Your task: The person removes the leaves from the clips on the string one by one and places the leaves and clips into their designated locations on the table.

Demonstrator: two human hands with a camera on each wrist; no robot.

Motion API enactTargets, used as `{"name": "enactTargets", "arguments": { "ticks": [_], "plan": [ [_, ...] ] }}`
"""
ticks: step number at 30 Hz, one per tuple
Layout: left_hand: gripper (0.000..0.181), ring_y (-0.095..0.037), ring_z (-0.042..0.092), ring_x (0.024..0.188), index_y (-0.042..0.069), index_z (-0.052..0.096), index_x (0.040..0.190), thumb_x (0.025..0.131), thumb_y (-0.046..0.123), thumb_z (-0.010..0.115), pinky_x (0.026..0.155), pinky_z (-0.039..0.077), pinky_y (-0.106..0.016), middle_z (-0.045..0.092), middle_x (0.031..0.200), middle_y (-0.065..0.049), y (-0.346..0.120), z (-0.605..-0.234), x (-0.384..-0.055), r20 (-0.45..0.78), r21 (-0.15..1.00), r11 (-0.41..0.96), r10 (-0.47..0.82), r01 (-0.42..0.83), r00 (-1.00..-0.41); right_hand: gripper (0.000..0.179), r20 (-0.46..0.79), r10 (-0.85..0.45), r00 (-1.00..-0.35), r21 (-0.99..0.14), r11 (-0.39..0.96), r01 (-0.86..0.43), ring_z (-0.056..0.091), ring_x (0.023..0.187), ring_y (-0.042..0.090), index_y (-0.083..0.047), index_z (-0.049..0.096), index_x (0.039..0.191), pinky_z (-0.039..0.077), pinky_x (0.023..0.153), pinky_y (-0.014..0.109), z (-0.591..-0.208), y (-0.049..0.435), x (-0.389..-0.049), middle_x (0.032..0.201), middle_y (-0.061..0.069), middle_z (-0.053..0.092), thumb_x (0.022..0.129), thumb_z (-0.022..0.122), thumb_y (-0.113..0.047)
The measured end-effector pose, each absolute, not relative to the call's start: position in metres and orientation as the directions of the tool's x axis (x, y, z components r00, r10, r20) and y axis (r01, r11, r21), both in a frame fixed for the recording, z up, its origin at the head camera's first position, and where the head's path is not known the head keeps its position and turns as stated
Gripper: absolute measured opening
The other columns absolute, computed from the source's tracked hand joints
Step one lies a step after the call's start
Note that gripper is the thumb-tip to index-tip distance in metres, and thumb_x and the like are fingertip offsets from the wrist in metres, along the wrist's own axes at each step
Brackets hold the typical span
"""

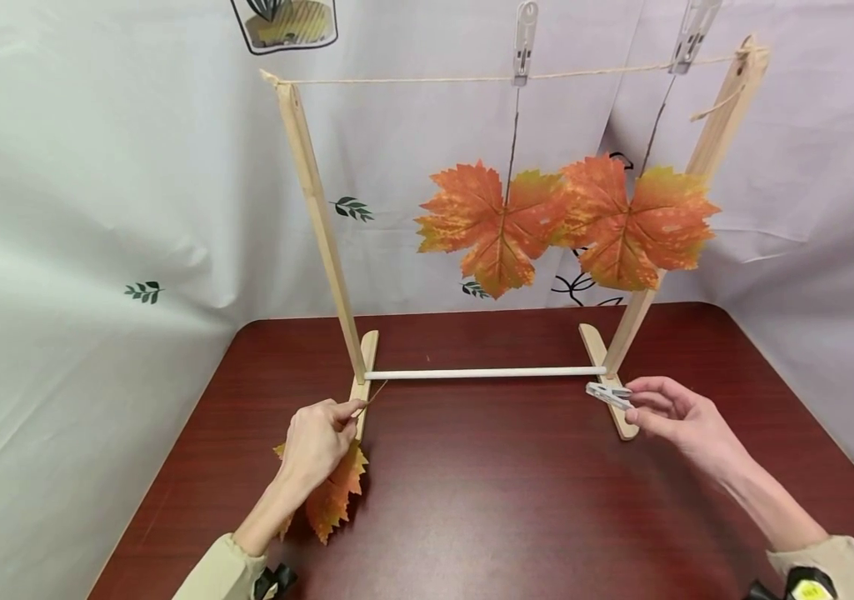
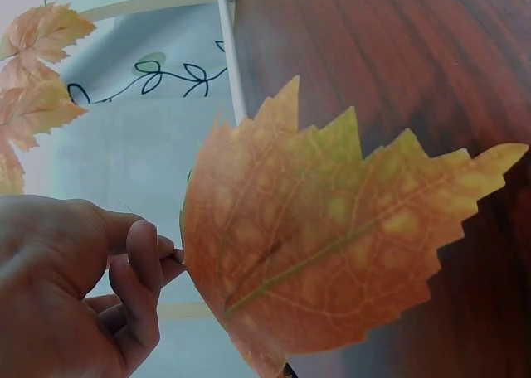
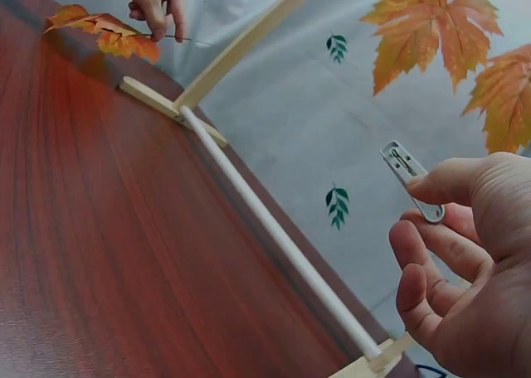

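Note:
My left hand [image 1: 319, 443] pinches the thin stem [image 1: 372, 395] of an orange artificial maple leaf [image 1: 337, 492], which hangs below the hand near the frame's left foot. In the left wrist view that leaf [image 2: 332, 229] spreads broad and jagged beyond the fingertips. My right hand [image 1: 685, 417] holds a pale clothespin [image 1: 606, 395] between thumb and fingers, close to the frame's right foot. The right wrist view shows the clothespin [image 3: 412, 179] from its flat side, with the thumb across it.
A wooden frame [image 1: 322, 225] stands on the dark red table [image 1: 471, 492], with a white rod [image 1: 479, 373] low across it. Along its twine [image 1: 412, 81], clothespins [image 1: 524, 42] hold two orange leaves [image 1: 497, 225] by their stems. A white patterned cloth [image 1: 134, 167] hangs behind.

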State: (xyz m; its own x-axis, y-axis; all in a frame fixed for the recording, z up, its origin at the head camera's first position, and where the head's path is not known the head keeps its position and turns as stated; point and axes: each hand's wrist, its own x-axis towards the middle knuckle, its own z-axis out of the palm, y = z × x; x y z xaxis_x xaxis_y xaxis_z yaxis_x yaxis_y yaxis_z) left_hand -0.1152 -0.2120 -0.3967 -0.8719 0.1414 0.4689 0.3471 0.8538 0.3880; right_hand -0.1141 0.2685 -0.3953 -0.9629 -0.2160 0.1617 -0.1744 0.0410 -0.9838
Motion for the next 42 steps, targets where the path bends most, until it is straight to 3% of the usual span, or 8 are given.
{"name": "enactTargets", "arguments": {
  "ticks": [15, 28, 35, 42],
  "plan": [
    [0.033, -0.007, 0.041, 0.051, 0.013, 0.081, 0.096, 0.071, -0.008, 0.079, 0.045, 0.036, -0.026, 0.058, 0.064, 0.005, -0.215, -0.415, -0.116, 0.477, 0.357, 0.847, 0.199, 0.395, -0.856, 0.032, 0.105, -0.162, -0.981, -0.993, 0.033, -0.112, 0.07, 0.085, 0.011, -0.009, 0.065, 0.117, 0.051, 0.069, 0.023, -0.421, 0.268, -0.106, 0.102, -0.001, 0.074, 0.091, 0.065, 0.01],
    [0.035, -0.008, 0.043, 0.054, 0.011, 0.081, 0.099, 0.072, -0.01, 0.075, 0.046, 0.037, -0.026, 0.062, 0.07, 0.002, -0.214, -0.425, -0.116, 0.408, 0.404, 0.836, 0.199, 0.372, -0.891, 0.032, 0.09, -0.129, -0.988, -0.996, -0.013, -0.09, 0.069, 0.091, 0.007, -0.006, 0.065, 0.116, 0.052, 0.075, 0.019, -0.438, 0.27, -0.103, 0.104, -0.002, 0.073, 0.09, 0.064, 0.012],
    [0.034, -0.011, 0.052, 0.061, 0.01, 0.081, 0.098, 0.072, -0.01, 0.074, 0.05, 0.042, -0.027, 0.072, 0.084, -0.004, -0.214, -0.432, -0.115, 0.385, 0.433, 0.826, 0.192, 0.36, -0.903, 0.031, 0.079, -0.101, -0.992, -0.994, 0.063, -0.086, 0.066, 0.084, 0.004, -0.006, 0.065, 0.116, 0.05, 0.065, 0.02, -0.448, 0.271, -0.103, 0.103, -0.007, 0.073, 0.09, 0.066, 0.01],
    [0.032, -0.013, 0.054, 0.062, 0.01, 0.081, 0.097, 0.072, -0.009, 0.075, 0.052, 0.044, -0.029, 0.071, 0.082, -0.005, -0.213, -0.438, -0.114, 0.359, 0.433, 0.833, 0.191, 0.344, -0.914, 0.03, 0.095, -0.086, -0.992, -0.993, 0.062, -0.101, 0.065, 0.076, 0.004, -0.001, 0.063, 0.114, 0.048, 0.055, 0.022, -0.458, 0.27, -0.101, 0.099, -0.006, 0.073, 0.088, 0.067, 0.012]
  ]
}}
